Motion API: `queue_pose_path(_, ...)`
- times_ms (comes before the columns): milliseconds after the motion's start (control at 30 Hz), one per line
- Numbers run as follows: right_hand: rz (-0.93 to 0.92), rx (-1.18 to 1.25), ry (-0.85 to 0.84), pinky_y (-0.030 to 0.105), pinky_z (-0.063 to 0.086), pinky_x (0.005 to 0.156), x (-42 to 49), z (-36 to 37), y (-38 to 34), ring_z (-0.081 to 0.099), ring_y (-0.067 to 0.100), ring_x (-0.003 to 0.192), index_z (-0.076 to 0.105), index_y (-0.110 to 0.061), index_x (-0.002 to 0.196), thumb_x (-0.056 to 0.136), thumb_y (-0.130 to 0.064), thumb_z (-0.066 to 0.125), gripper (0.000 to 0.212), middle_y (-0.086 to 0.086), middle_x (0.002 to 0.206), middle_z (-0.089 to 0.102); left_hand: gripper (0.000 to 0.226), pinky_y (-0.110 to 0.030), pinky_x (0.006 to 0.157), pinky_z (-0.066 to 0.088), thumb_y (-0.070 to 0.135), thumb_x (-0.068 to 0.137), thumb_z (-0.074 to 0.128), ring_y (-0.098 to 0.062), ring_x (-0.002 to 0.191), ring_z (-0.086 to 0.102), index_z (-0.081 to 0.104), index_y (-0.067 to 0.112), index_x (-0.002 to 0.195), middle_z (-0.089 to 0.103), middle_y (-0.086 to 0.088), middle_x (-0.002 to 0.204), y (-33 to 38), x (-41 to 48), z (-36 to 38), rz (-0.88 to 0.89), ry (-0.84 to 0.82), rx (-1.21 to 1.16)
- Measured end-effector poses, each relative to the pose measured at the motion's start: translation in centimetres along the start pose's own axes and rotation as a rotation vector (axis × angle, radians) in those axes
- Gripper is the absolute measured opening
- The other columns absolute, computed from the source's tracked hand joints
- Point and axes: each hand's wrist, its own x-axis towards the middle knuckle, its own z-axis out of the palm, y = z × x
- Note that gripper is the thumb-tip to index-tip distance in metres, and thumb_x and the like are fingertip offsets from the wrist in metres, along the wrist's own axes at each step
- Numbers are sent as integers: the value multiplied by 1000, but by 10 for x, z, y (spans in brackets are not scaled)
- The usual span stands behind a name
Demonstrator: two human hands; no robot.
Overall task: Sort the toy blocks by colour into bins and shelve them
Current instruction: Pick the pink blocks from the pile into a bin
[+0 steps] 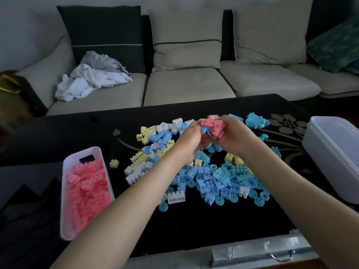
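The left hand (pixel 191 135) and right hand (pixel 236 139) grip joined pink blocks (pixel 212 126) in curled fingers (pixel 195 125) above the bench (pixel 194 226). The pink bin (pixel 68 226) looks nearly full. The blue, yellow and white blocks (pixel 206 179) lie unsorted, and nothing is shelved yet.

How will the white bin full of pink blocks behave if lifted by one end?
Probably light: the pink blocks look like small plastic pieces. The white bin is filled near its rim, so tilting may spill some. Thin walls might flex.

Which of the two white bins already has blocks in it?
The narrow bin on the left, filled with pink blocks; the right bin shows none.
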Motion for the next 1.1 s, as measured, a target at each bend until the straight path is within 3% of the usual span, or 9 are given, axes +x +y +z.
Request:
queue_pose_path(133, 76, -48, 42, 17, 32, 37, -7, 45, 24, 43, 9, 40, 46, -8, 73, 90, -4, 31, 23, 6, 66, 44, 30, -30, 84, 50, 34, 104, 33, -10, 78, 58, 55, 17, 115, 62, 2, 93, -2, -22, -43, 145, 99, 352)
queue_pose_path(333, 115, -332, 86, 14, 29, 33, -16, 136, 77, 41, 11, 42, 48, -9, 73, 93, -5, 37, 23, 7, 63, 45, 25, -27, 70, 49, 31, 101, 44, -12, 67, 56, 55, 12, 89, 59, -3, 76, 10, -71, -125, 171, 279, 283)
queue_pose_path(467, 53, -384, -5, 11, 30, 37, -15, 189, 122, 37, 9, 41, 44, -14, 71, 96, -13, 39, 25, 1, 61, 38, 23, -43, 82, 56, 27, 99, 48, -24, 66, 63, 52, 6, 93, 62, -11, 74, 7, -102, -169, 103, 411, 214)
queue_pose_path(533, 7, -555, -29, 19, 42, 51, -11, 205, 140, 50, 15, 59, 48, -14, 81, 96, -20, 45, 17, 1, 73, 44, 30, -35, 72, 56, 33, 100, 45, -16, 66, 63, 54, 4, 102, 65, -7, 80, 5, -119, -188, 65, 491, 357)
queue_pose_path(600, -55, -972, -49, 28, 46, 70, -8, 215, 154, 56, 20, 81, 51, -16, 90, 93, -22, 52, 7, 3, 87, 51, 31, -22, 58, 45, 36, 101, 41, -8, 69, 58, 56, 9, 105, 63, -3, 91, 3, -137, -207, 30, 540, 643)
queue_pose_path(733, -30, -993, -44, 28, 38, 51, -11, 221, 171, 51, 19, 69, 44, -13, 113, 95, -26, 38, 23, 11, 98, 53, 23, -16, 53, 38, 16, 95, 40, -7, 60, 50, 63, 14, 92, 54, 2, 84, 0, -163, -236, -100, 330, 896)
queue_pose_path(800, -44, -1137, -156, 30, 39, 59, -17, 223, 170, 51, 20, 84, 34, -12, 129, 97, -33, 35, 39, 10, 109, 50, 21, -17, 55, 39, 18, 96, 42, -6, 63, 52, 62, 18, 90, 57, 2, 82, 3, -168, -234, -105, 254, 970)
queue_pose_path(967, -194, -1267, -404, 30, 39, 83, -34, 214, 159, 53, 22, 108, 21, -22, 141, 98, -40, 32, 48, 9, 134, 46, 25, -14, 52, 37, 17, 97, 40, -4, 61, 50, 57, 16, 115, 55, 5, 75, 8, -166, -228, -53, 127, 1095)
queue_pose_path(1100, -206, -1389, -506, 26, 41, 78, -47, 199, 151, 58, 18, 95, 18, -22, 142, 100, -34, 33, 45, 4, 128, 54, 39, -19, 66, 43, 10, 98, 32, -12, 88, 59, 52, 18, 130, 59, -1, 111, 9, -165, -232, -57, 276, 1103)
